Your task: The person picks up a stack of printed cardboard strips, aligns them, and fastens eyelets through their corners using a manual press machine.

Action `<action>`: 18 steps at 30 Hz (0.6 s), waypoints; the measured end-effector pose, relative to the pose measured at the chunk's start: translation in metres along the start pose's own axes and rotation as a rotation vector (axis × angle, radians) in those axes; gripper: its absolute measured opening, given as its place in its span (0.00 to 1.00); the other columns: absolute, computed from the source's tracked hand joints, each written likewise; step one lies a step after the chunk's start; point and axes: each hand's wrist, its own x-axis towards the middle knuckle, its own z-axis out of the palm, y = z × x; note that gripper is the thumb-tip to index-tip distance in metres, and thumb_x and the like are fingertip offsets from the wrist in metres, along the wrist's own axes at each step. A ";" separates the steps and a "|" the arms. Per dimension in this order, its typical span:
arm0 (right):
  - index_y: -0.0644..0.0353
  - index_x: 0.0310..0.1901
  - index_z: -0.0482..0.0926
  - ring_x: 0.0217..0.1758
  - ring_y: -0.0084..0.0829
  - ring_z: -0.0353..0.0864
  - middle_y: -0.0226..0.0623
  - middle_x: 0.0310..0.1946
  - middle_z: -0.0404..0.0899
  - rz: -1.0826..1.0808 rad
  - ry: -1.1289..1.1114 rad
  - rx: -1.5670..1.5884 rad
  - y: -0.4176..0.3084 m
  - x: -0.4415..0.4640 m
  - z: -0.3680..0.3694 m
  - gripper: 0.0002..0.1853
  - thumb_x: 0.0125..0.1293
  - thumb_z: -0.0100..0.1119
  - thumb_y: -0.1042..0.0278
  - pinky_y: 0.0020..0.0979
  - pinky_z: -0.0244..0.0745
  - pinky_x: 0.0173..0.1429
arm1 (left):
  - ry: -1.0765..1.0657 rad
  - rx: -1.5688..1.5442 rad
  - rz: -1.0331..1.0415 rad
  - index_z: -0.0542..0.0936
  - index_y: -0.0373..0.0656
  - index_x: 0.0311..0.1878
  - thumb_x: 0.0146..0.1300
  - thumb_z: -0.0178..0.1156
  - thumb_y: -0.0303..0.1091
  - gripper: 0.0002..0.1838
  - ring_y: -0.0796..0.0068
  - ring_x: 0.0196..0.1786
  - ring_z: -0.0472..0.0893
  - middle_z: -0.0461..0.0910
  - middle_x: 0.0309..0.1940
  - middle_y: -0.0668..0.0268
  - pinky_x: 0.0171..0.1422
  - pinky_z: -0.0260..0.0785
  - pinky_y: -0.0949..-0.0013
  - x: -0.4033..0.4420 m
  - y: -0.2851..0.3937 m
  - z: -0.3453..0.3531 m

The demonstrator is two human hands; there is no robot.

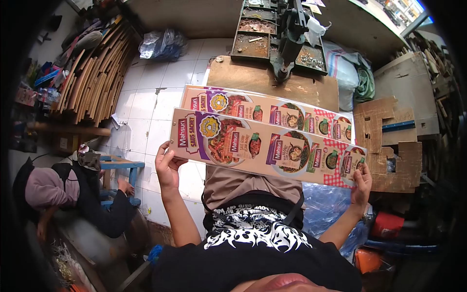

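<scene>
While the left hand (168,167) and right hand (360,186) hold opposite ends of a Mahsuri sauce-sachet panel (262,148) before the body, this step looks like handling; any next move probably calls for even support. Beyond are a matching panel (279,107), the counter (311,91) and a black press (292,46).

A small, cluttered workshop with a white-tiled floor (165,101). An upright black metal press (291,47) stands at a brown wooden worktable (243,76), beside a black compartmented tray (249,58) of small metal parts. Thin brown boards (99,80) are stacked at left; notched brown wooden panels (370,121) and a bulging white woven sack (341,68) sit at right.
</scene>
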 end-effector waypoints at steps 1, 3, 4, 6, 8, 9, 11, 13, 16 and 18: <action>0.71 0.65 0.68 0.51 0.26 0.81 0.40 0.53 0.79 -0.002 0.032 -0.084 0.007 0.011 -0.009 0.25 0.69 0.59 0.74 0.25 0.74 0.60 | -0.040 0.042 -0.038 0.67 0.33 0.60 0.68 0.54 0.31 0.21 0.66 0.36 0.88 0.84 0.42 0.51 0.40 0.85 0.68 0.004 -0.004 -0.006; 0.70 0.64 0.71 0.52 0.25 0.79 0.36 0.53 0.78 -0.014 0.100 -0.250 0.019 0.027 -0.016 0.22 0.71 0.58 0.74 0.26 0.73 0.60 | -0.102 0.140 -0.087 0.70 0.34 0.55 0.68 0.54 0.31 0.16 0.69 0.36 0.86 0.84 0.39 0.54 0.49 0.81 0.66 0.007 -0.007 -0.012; 0.70 0.64 0.71 0.52 0.25 0.79 0.36 0.53 0.78 -0.019 0.092 -0.253 0.021 0.036 -0.012 0.22 0.71 0.58 0.74 0.26 0.73 0.60 | -0.098 0.134 -0.081 0.70 0.34 0.55 0.68 0.54 0.31 0.16 0.69 0.36 0.86 0.84 0.39 0.54 0.49 0.81 0.66 0.012 -0.008 -0.010; 0.69 0.64 0.71 0.53 0.24 0.78 0.36 0.54 0.77 -0.087 0.160 -0.305 0.028 0.048 -0.002 0.22 0.70 0.59 0.73 0.26 0.73 0.60 | -0.037 0.291 -0.030 0.74 0.34 0.51 0.69 0.55 0.32 0.12 0.76 0.39 0.83 0.84 0.38 0.58 0.55 0.75 0.70 0.019 -0.011 -0.011; 0.69 0.65 0.71 0.55 0.24 0.76 0.37 0.56 0.75 -0.056 0.155 -0.308 0.035 0.066 0.000 0.23 0.70 0.60 0.72 0.26 0.72 0.61 | -0.023 0.326 0.005 0.76 0.34 0.47 0.71 0.57 0.34 0.11 0.78 0.45 0.79 0.82 0.43 0.58 0.59 0.69 0.72 0.035 -0.021 -0.011; 0.69 0.65 0.71 0.55 0.24 0.77 0.37 0.56 0.76 -0.030 0.138 -0.269 0.036 0.072 0.007 0.24 0.69 0.60 0.71 0.26 0.72 0.61 | 0.050 0.496 0.181 0.76 0.34 0.47 0.72 0.57 0.35 0.11 0.77 0.48 0.79 0.81 0.46 0.58 0.60 0.69 0.72 0.040 -0.023 -0.002; 0.68 0.62 0.73 0.53 0.23 0.77 0.35 0.51 0.77 0.003 0.133 -0.264 0.038 0.081 0.020 0.22 0.68 0.62 0.71 0.26 0.72 0.59 | 0.118 0.634 0.328 0.75 0.34 0.49 0.73 0.58 0.36 0.13 0.75 0.54 0.76 0.77 0.52 0.58 0.61 0.69 0.71 0.052 -0.031 -0.002; 0.68 0.60 0.75 0.51 0.22 0.77 0.34 0.49 0.78 0.004 0.158 -0.205 0.046 0.095 0.020 0.20 0.68 0.62 0.71 0.25 0.72 0.58 | 0.078 0.454 0.225 0.75 0.35 0.48 0.74 0.58 0.36 0.12 0.76 0.51 0.77 0.78 0.50 0.59 0.60 0.70 0.71 0.066 -0.037 0.004; 0.66 0.54 0.77 0.46 0.20 0.78 0.30 0.43 0.79 0.017 0.203 -0.130 0.054 0.103 0.014 0.16 0.66 0.63 0.73 0.22 0.73 0.54 | 0.016 0.220 0.061 0.73 0.37 0.46 0.74 0.58 0.36 0.11 0.78 0.45 0.78 0.79 0.44 0.62 0.55 0.72 0.72 0.074 -0.040 0.006; 0.66 0.54 0.78 0.45 0.19 0.78 0.29 0.42 0.80 0.028 0.168 -0.109 0.051 0.104 0.013 0.16 0.66 0.64 0.73 0.22 0.73 0.54 | -0.018 0.160 0.011 0.73 0.38 0.45 0.74 0.58 0.37 0.11 0.80 0.41 0.79 0.79 0.41 0.63 0.52 0.73 0.73 0.078 -0.038 0.009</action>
